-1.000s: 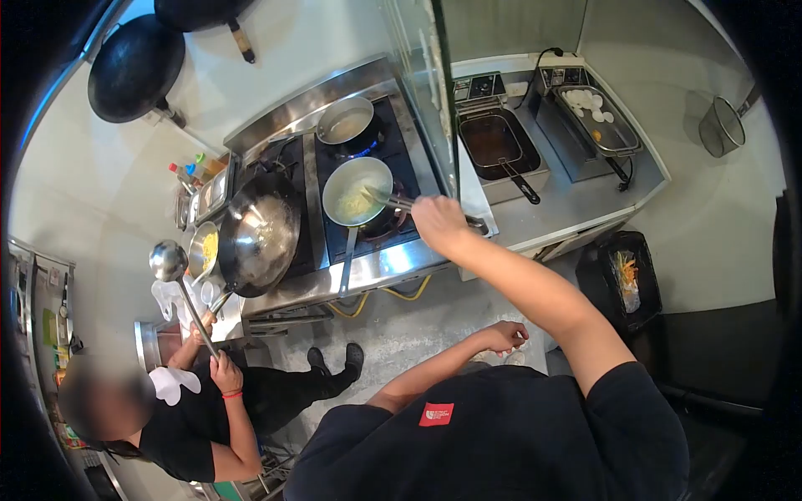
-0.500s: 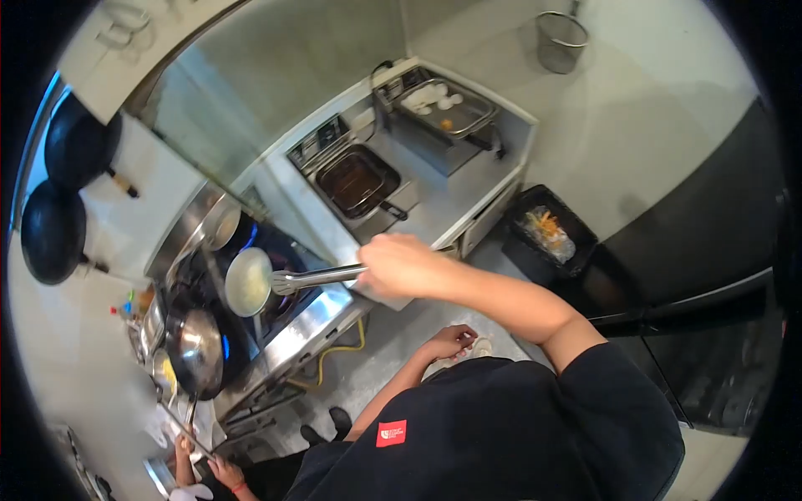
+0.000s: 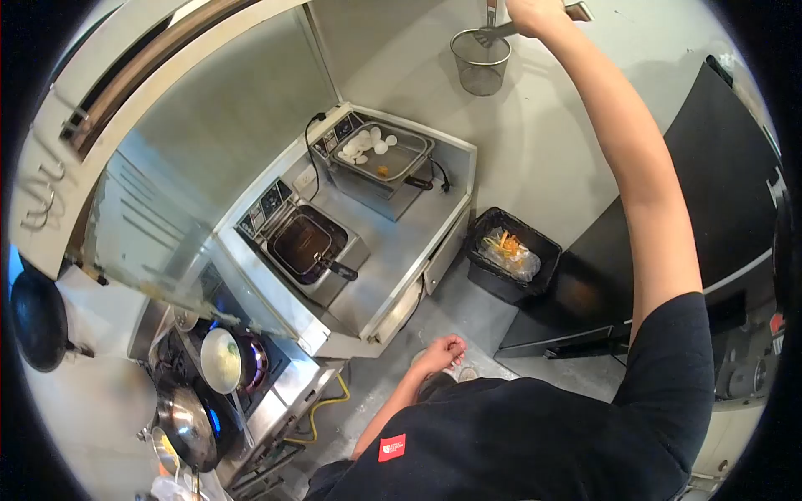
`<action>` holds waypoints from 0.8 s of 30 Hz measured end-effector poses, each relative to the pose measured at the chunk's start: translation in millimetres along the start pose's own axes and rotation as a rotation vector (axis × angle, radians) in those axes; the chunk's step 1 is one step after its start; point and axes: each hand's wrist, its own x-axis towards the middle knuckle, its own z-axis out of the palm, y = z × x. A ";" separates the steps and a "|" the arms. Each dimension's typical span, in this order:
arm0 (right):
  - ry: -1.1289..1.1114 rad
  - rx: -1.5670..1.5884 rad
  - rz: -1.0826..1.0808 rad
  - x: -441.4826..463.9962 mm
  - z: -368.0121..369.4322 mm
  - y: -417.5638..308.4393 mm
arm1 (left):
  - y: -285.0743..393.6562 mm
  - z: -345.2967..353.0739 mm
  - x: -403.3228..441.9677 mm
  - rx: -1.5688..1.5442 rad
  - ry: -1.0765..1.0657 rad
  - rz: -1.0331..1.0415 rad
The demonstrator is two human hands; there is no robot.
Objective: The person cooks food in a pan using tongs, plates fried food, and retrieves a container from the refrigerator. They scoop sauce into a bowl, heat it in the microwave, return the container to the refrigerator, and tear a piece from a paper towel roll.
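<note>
My right hand (image 3: 536,17) is raised at the top of the view, closed around metal tongs (image 3: 578,12). Their tips are beside the rim of a wire mesh strainer (image 3: 481,77) hanging on the wall; the upper frame edge cuts off part of the hand. Low in front of my body, my left hand (image 3: 443,354) holds nothing visible, its fingers loosely curled and somewhat apart. A light-coloured pan (image 3: 220,361) with pale food in it sits on the stove at the left, away from both hands.
Two fryers stand on the counter: one basket (image 3: 305,242) over dark oil, the other tray (image 3: 405,159) with white round pieces. A black bin (image 3: 535,284) with scraps stands on the floor. A wok (image 3: 185,422) is over a flame; a dark pan (image 3: 39,321) hangs left.
My right hand has carried the tongs from beside the light-coloured pan up to the hanging strainer. The view has turned right, and the co-worker's hands have left it.
</note>
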 end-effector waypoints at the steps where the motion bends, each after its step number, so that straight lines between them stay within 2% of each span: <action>1: 0.000 -0.006 0.010 16.4 3.5 -2.7 | 2.8 -5.5 4.6 0.000 -0.048 -0.040; 3: -0.088 -0.068 -0.067 41.5 28.5 -17.4 | 4.6 -19.2 17.9 0.006 -0.087 -0.061; 4: -0.067 -0.088 -0.060 71.2 64.8 -19.9 | 9.9 -28.0 22.5 0.048 -0.130 -0.057; 7: -0.103 -0.150 -0.109 62.1 58.8 -33.8 | 22.2 -67.3 35.3 0.113 -0.206 -0.077; 9: -0.137 -0.126 -0.073 67.6 69.6 -38.2 | 29.2 -95.5 50.5 0.100 -0.149 0.065; 15: -0.219 0.102 0.190 50.4 58.4 -22.5 | 68.7 -143.7 81.1 0.123 -0.057 0.053; 18: -0.126 0.294 0.343 -11.6 20.5 -24.8 | 67.9 -148.8 83.3 0.096 -0.054 -0.011; 19: 0.018 0.355 0.317 -44.9 5.1 -37.5 | 65.6 -149.5 83.3 0.070 -0.068 -0.051; 21: -0.144 0.520 0.328 -77.3 34.7 -75.6 | 60.9 -147.7 79.5 0.105 -0.079 -0.107; 23: -0.407 0.513 0.163 -84.5 56.0 -136.1 | 60.0 -142.6 76.5 0.155 -0.176 -0.171; 24: -0.475 0.469 0.152 -80.5 84.8 -174.3 | 55.8 -142.0 77.2 0.158 -0.216 -0.148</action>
